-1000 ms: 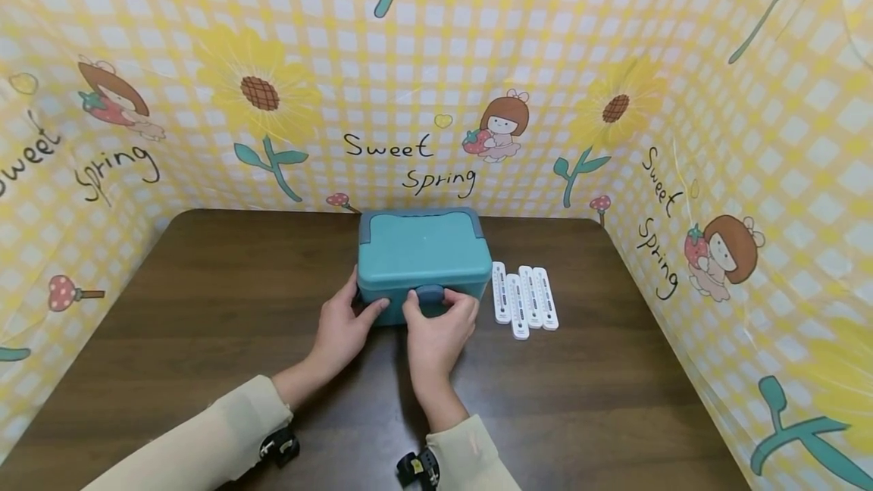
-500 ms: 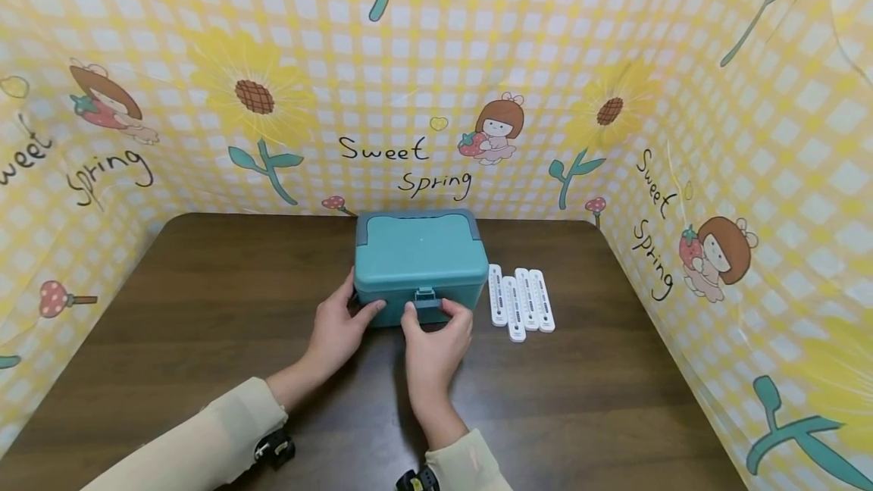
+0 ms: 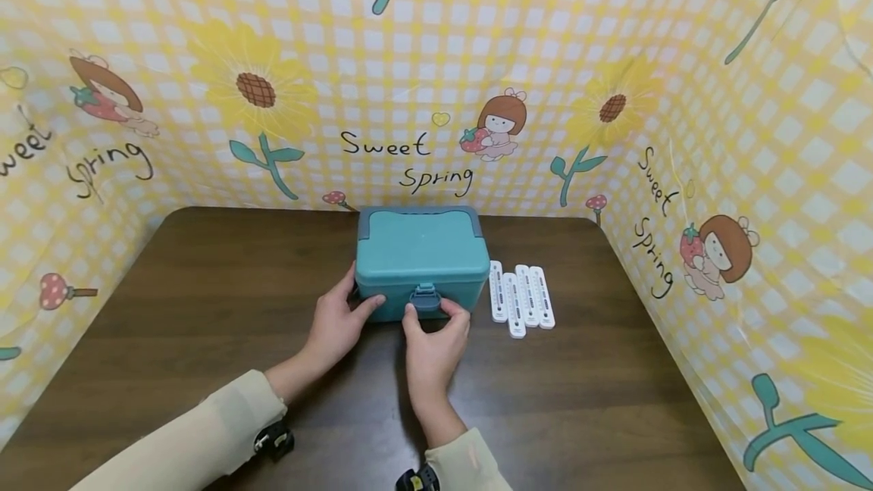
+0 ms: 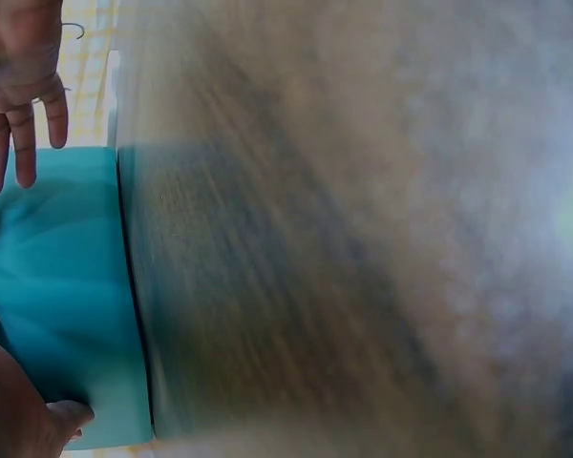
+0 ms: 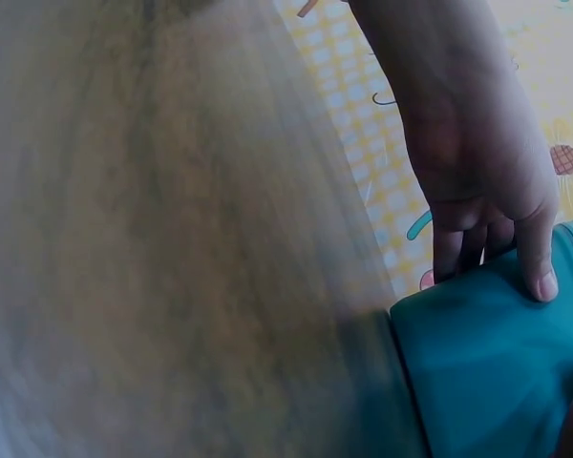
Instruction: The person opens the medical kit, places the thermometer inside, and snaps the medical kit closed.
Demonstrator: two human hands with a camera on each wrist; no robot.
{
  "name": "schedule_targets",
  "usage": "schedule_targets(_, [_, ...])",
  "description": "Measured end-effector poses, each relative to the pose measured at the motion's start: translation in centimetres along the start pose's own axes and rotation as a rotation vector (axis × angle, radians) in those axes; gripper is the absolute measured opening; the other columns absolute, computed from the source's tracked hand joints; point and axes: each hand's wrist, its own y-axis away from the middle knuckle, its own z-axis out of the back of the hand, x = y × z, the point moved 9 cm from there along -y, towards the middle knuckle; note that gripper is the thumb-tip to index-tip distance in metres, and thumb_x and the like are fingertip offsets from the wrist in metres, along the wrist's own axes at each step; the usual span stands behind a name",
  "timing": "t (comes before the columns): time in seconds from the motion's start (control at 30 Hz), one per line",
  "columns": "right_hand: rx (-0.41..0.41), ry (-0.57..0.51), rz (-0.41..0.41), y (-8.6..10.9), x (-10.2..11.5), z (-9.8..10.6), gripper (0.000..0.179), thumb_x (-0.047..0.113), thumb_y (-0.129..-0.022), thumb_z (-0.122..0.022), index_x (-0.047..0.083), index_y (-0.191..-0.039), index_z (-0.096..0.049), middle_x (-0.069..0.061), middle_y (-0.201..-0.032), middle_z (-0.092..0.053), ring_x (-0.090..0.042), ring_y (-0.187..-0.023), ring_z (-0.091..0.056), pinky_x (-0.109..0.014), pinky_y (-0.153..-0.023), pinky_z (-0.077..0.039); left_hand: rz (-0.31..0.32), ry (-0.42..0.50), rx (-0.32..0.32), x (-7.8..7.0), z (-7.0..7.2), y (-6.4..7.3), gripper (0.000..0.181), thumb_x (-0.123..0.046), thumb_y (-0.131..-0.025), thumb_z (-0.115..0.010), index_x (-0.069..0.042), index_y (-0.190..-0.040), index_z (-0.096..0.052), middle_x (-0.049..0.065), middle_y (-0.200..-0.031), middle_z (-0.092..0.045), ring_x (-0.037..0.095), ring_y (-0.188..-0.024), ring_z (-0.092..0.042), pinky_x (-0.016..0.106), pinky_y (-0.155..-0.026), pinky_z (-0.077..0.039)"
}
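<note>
A teal lidded box [image 3: 423,248] with blue-grey trim stands at the back of the table, its lid down. On its front hangs a blue-grey latch [image 3: 426,298], swung below the lid's edge. My right hand [image 3: 436,354] pinches this latch between thumb and forefinger. At the box's front left corner my left hand [image 3: 337,324] holds on, thumb on the front face and the other fingers round the left side. The right wrist view shows that thumb [image 5: 544,286] lying on the teal wall. Other fingers of the right hand [image 4: 24,134] hang loose beside the box in the left wrist view.
Several slim white plastic sticks [image 3: 521,298] with dark print lie side by side just right of the box. Behind the dark wooden table [image 3: 239,286] and along both its sides rises a yellow checked cloth [image 3: 409,59].
The latch has swung from up against the lid down to the box's front, and the right hand has lowered slightly with it. The left hand keeps its hold on the corner.
</note>
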Motion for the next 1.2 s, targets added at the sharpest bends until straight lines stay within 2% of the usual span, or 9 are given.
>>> schedule_targets(0.27, [0.019,0.028,-0.015,0.1,-0.3,-0.2,0.051,0.026,-0.077,-0.091,0.011,-0.115,-0.059,-0.005,-0.115,-0.06,-0.027,-0.114,-0.058,-0.045,-0.101,-0.047,0.005,0.023,0.011,0.3,0.0,-0.1,0.082,-0.026,-0.096,-0.075,-0.009,-0.161,-0.029,0.017,-0.155,-0.048,0.031,-0.139,-0.051,0.047,-0.103,-0.053])
schedule_targets(0.63, [0.054,0.079,0.031,0.0,-0.2,-0.2,0.054,0.026,-0.078,-0.091,0.013,-0.118,-0.058,-0.003,-0.117,-0.058,-0.021,-0.115,-0.056,-0.046,-0.102,-0.046,0.028,0.025,0.029,0.3,0.3,-0.1,0.08,-0.026,-0.096,-0.075,-0.011,-0.161,-0.031,0.015,-0.157,-0.045,0.031,-0.141,-0.049,0.046,-0.105,-0.051])
schedule_targets(0.77, [0.12,0.127,0.021,-0.6,-0.5,-0.2,0.059,0.027,-0.079,-0.09,0.013,-0.125,-0.056,-0.003,-0.122,-0.056,-0.022,-0.118,-0.055,-0.047,-0.106,-0.048,0.037,0.041,0.042,0.5,0.2,-0.1,0.079,-0.028,-0.096,-0.074,-0.013,-0.161,-0.031,0.013,-0.16,-0.042,0.031,-0.143,-0.047,0.046,-0.107,-0.05])
schedule_targets(0.9, [0.179,0.181,0.055,-1.5,-0.7,0.3,0.063,0.022,-0.077,-0.091,0.01,-0.129,-0.057,-0.008,-0.125,-0.056,-0.026,-0.12,-0.055,-0.048,-0.107,-0.048,0.043,0.054,0.044,0.8,0.2,0.0,0.078,-0.028,-0.096,-0.074,-0.012,-0.16,-0.033,0.013,-0.159,-0.043,0.032,-0.142,-0.048,0.047,-0.107,-0.049])
schedule_targets(1.03, [0.192,0.222,0.101,-2.6,-0.5,1.3,0.058,0.02,-0.077,-0.09,0.008,-0.126,-0.059,-0.011,-0.124,-0.057,-0.028,-0.118,-0.056,-0.049,-0.105,-0.049,0.03,0.063,0.039,0.6,0.4,-0.1,0.076,-0.025,-0.096,-0.075,-0.009,-0.159,-0.036,0.016,-0.156,-0.046,0.033,-0.14,-0.049,0.047,-0.106,-0.05])
schedule_targets(1.2, [0.19,0.212,0.068,-3.8,-0.5,2.7,0.054,0.021,-0.081,-0.088,0.009,-0.126,-0.06,-0.011,-0.124,-0.058,-0.028,-0.118,-0.057,-0.048,-0.105,-0.05,0.037,0.082,0.044,0.8,0.6,-0.1,0.075,-0.025,-0.096,-0.074,-0.009,-0.159,-0.036,0.016,-0.157,-0.045,0.034,-0.141,-0.048,0.048,-0.107,-0.049])
